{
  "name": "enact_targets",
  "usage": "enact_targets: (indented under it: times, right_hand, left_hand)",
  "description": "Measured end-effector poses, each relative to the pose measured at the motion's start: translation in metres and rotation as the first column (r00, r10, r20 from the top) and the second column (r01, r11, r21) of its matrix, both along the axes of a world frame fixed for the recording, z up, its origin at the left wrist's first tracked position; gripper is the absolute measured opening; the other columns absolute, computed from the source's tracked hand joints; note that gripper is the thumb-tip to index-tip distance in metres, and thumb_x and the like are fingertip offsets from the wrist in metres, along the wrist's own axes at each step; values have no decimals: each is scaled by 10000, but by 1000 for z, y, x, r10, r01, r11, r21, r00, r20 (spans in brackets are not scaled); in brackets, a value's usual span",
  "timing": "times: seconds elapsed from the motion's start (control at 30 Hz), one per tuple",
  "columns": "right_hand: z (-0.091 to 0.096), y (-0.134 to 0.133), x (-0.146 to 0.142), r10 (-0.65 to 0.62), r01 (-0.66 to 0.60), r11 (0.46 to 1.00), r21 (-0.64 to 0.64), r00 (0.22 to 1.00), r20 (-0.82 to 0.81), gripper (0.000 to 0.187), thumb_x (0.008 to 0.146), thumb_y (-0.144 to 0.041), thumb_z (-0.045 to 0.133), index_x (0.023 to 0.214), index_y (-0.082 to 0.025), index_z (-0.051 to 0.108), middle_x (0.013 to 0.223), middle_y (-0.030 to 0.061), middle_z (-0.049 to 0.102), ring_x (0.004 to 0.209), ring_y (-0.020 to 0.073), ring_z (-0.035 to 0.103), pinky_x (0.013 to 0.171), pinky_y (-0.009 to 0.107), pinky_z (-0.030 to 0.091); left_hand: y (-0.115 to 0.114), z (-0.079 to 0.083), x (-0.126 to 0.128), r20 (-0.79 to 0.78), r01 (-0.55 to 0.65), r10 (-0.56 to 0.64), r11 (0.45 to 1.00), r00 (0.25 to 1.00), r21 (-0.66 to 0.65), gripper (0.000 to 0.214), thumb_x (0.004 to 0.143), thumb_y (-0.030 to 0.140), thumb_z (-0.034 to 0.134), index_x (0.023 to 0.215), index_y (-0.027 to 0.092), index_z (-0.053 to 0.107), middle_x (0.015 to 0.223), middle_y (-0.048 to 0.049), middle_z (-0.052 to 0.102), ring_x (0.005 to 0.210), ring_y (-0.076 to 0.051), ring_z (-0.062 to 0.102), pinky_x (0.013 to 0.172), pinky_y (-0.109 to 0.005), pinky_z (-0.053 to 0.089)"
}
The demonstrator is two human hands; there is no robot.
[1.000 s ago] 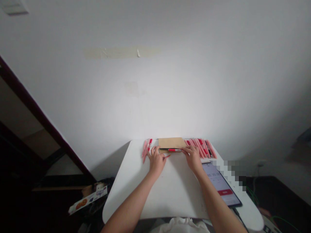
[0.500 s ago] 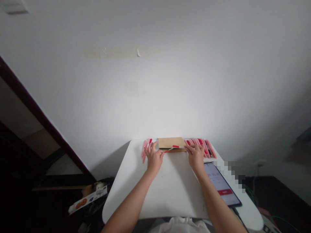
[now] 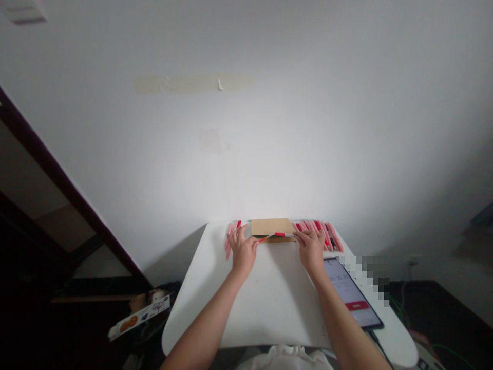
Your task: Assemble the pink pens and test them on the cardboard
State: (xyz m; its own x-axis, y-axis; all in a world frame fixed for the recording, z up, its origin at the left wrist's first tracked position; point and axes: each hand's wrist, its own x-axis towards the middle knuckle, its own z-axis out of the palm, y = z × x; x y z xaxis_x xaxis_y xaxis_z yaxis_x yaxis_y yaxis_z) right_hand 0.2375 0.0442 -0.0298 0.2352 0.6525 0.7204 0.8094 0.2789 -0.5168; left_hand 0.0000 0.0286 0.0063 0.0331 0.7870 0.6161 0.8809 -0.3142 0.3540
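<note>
My left hand is closed at thumb and forefinger on a thin red stick that looks like a pen refill, its other fingers spread. My right hand pinches a slim pen barrel with a red band and a pale section near the fingers. The two pieces meet end to end at a slight angle in front of a brown cardboard box. Beside my left hand lie a few pink and red pen parts. Several more pink, red and dark pen parts lie beyond my right hand.
A white table stands against the wall. On its right side lies a phone with a lit screen, partly behind my right forearm, and a cable leads from it. A printed carton is low at the left, beyond the table edge.
Both hands keep their grips. The left hand has shifted very slightly left, and the joined pieces have moved a touch right and down.
</note>
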Motion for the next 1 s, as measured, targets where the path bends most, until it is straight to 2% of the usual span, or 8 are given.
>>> enact_targets:
  times: [0.27,0.57,0.73,1.0]
  right_hand:
    - [0,0,0,13,-13,1000,-7,1000,9,331,930,-283,463,915,-214,786,952,127,672,986,296,455,925,503,379]
    - [-3,1,0,10,-10,1000,1,999,51,296,929,-274,497,912,-220,788,959,110,663,997,277,445,917,453,377]
    - [-2,1,0,4,-4,1000,-2,999,46,293,929,-291,505,905,-231,790,953,111,663,989,279,436,894,445,378]
    - [-2,2,-2,79,-74,995,-62,994,77,244,913,-294,555,908,-265,798,965,98,669,978,272,455,869,414,379]
  left_hand:
    - [0,-1,0,-12,9,-9,1000,1000,-9,100,813,182,655,804,245,732,1381,-102,519,1361,-340,401,1145,-691,220]
    - [0,3,-3,-8,-2,2,1000,1000,-10,67,787,198,683,759,234,732,1374,-73,539,1408,-355,331,1150,-677,207]
    - [0,3,-2,-13,-3,3,1000,1000,-17,74,788,193,684,762,240,736,1366,-82,545,1399,-356,349,1148,-681,204]
    - [0,0,0,-35,29,-29,1000,999,-8,80,792,177,690,767,239,733,1366,-96,553,1347,-335,430,1138,-680,232]
